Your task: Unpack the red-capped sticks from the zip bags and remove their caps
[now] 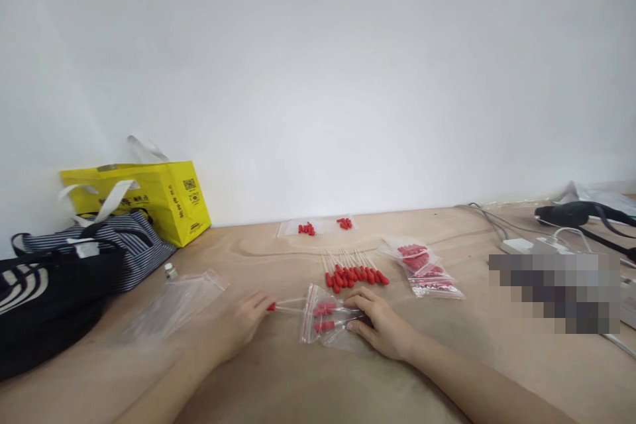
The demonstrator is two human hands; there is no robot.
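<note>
My left hand (251,313) pinches a dropper (288,306) near its red bulb, and its clear tube points right, toward the mouth of a zip bag (307,328). Whether the tip is inside the bag I cannot tell. My right hand (380,324) grips the closed end of this bag, thumb and fingers around it. Inside the bag lie red-bulbed droppers (324,326), bulbs toward the red-lined opening. Just beyond my right hand, a row of loose droppers (348,275) lies with the red bulbs toward me and the tubes pointing away.
Filled zip bags (432,271) are stacked right of the row. Flat clear bags (173,305) and a small bottle (170,270) lie left. More red pieces sit in a bag (325,228) by the wall. Bags, including a yellow one (189,212), stand left; a power strip (517,246) and cables lie right.
</note>
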